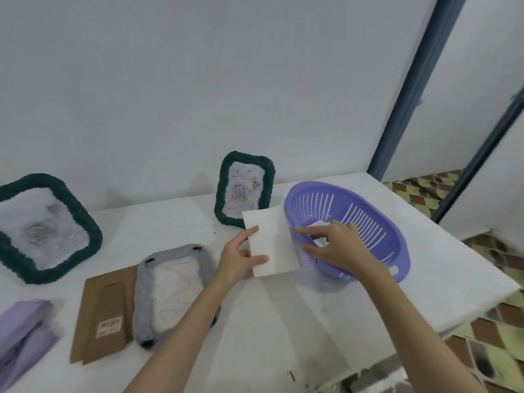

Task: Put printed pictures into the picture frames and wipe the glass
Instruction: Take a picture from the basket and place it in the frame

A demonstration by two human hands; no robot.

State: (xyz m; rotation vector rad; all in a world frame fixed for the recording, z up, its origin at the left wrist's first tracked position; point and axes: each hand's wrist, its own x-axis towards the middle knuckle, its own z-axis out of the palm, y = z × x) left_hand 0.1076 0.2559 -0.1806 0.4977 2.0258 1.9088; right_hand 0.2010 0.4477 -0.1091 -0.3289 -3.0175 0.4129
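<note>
White sheet of paper (pixel 273 241), printed side not visible, was held above the table (pixel 255 321) between my two hands, just in front of the small green frame (pixel 244 188). My left hand (pixel 238 258) pinched its left edge, thumb on top and fingers clamped underneath. My right hand (pixel 330 245) was at its right edge over the rim of the purple basket (pixel 377 239), index finger stretched onto the sheet, other fingers curled; couldn't tell if it actually gripped the paper. The sheet's right edge overlapped the basket's near-left rim. More white paper pieces (pixel 320 224) lay inside the basket, partly hidden by my right hand.

The small green frame stood upright near the back edge of the table against the wall, with a picture in it. The basket sat toward the right edge. A grey frame (pixel 173 293) lay face down near the middle-left, my left forearm crossing its lower right corner. Its brown cardboard backing (pixel 105 316) lay flat, touching its left side. A bigger green frame (pixel 45 228) leaned near the left edge, picture inside, blurry. A folded purple cloth (pixel 22 333) sat at the front-left corner, cut off by the view.
</note>
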